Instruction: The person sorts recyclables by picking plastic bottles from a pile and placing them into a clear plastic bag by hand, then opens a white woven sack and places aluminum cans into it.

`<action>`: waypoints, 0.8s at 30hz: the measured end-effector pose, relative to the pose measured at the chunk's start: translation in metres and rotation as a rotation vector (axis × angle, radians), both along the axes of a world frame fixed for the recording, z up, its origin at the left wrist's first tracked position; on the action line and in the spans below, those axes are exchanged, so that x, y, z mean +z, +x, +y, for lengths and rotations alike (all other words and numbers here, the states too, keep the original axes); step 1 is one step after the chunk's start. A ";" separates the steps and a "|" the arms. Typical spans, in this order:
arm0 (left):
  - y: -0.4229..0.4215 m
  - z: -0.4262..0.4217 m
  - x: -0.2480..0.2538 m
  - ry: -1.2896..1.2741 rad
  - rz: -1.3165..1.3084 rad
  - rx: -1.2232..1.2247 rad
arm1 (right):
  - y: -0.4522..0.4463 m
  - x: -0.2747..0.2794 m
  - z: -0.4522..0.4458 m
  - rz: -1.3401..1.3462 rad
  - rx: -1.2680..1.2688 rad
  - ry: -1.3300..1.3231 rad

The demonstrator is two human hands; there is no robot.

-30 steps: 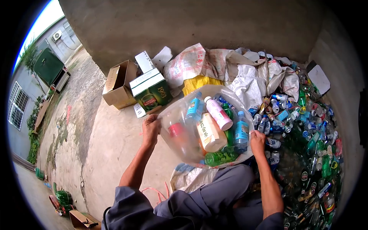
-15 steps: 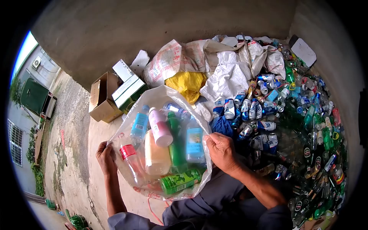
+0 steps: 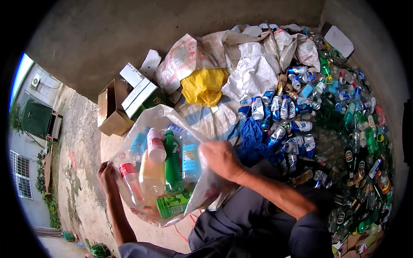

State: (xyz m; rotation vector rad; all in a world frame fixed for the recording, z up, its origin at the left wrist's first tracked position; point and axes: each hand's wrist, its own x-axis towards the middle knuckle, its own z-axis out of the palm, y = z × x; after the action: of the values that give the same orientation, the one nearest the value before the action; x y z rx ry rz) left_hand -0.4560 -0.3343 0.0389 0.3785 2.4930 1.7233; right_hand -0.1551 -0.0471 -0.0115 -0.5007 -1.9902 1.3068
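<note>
A whitish woven plastic sack (image 3: pixel 211 178) is held with its mouth spread toward me. My left hand (image 3: pixel 106 175) pinches the rim on the left side. Fingers curled, my right hand (image 3: pixel 221 160) grips the rim on the right. Inside lie several bottles: a green bottle (image 3: pixel 173 163), a clear bottle with a red label (image 3: pixel 130 178), a pink-and-white bottle (image 3: pixel 155 145), a blue-labelled bottle (image 3: pixel 189 161) and a cloudy yellowish one (image 3: pixel 152 177). A green printed container (image 3: pixel 174 204) rests at the lower edge of the mouth.
Crushed cans (image 3: pixel 284 107) and a large heap of glass and plastic bottles (image 3: pixel 361 142) cover the right side. Behind the sack are a yellow bag (image 3: pixel 204 87), white sacks (image 3: pixel 251 71) and a cardboard box (image 3: pixel 112 107). A wall (image 3: pixel 185 19) closes the back.
The sack has shifted left and its right side is pulled in and folded. My right hand has moved left with the rim. My left hand has moved slightly left.
</note>
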 end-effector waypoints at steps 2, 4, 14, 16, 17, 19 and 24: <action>-0.023 0.008 0.004 0.018 -0.005 0.003 | -0.012 0.018 0.023 0.009 -0.010 -0.016; -0.054 0.011 0.000 0.084 0.033 0.002 | -0.033 0.021 0.046 0.097 -0.056 0.103; -0.185 0.054 -0.039 0.355 -0.163 -0.089 | -0.119 0.028 0.120 0.199 0.000 -0.524; -0.165 0.088 -0.050 0.230 -0.164 0.074 | -0.125 -0.017 0.137 0.122 0.100 -0.446; -0.170 0.098 -0.064 0.228 -0.192 0.112 | -0.129 -0.048 0.145 0.074 0.076 -0.313; -0.172 0.119 -0.077 0.263 -0.220 0.147 | -0.117 -0.070 0.142 -0.107 0.027 -0.179; -0.167 0.149 -0.065 0.256 -0.174 0.121 | -0.091 -0.123 0.121 -0.066 -0.474 -0.068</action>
State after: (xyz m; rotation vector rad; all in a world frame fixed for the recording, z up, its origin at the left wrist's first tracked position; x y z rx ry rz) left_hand -0.6231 -0.1849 -0.0261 0.0897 2.2224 2.0331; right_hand -0.2464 0.0738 -0.1343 -0.9901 -1.7362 1.0685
